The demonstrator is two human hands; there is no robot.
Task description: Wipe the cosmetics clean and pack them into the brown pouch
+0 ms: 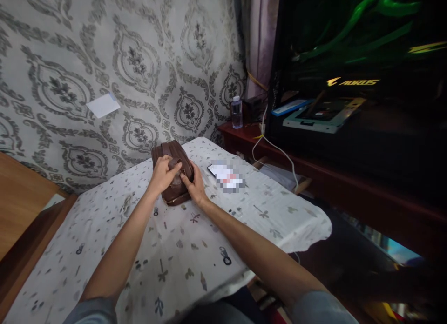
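A small brown leather bag (177, 192) with a zipper along its lower edge lies on the printed white tablecloth (181, 259), near the wall. My left hand (162, 176) is closed on a brown flap or pocket at the bag's near face, thumb pointing right. Against the bag's right side rests my right hand (196, 184), gripping its edge with the thumb on the front. The fingers of that hand are partly hidden behind the bag. To the right of it, a phone (223, 175) lies on the cloth with a lit, blurred-out screen.
A dark red desk (240, 134) adjoins the table at right, with a clear bottle (236, 113) and a large screen (349, 44). A white cable (279, 149) hangs off the desk. Patterned wallpaper (139, 58) rises behind; a wooden board (24, 198) stands at left.
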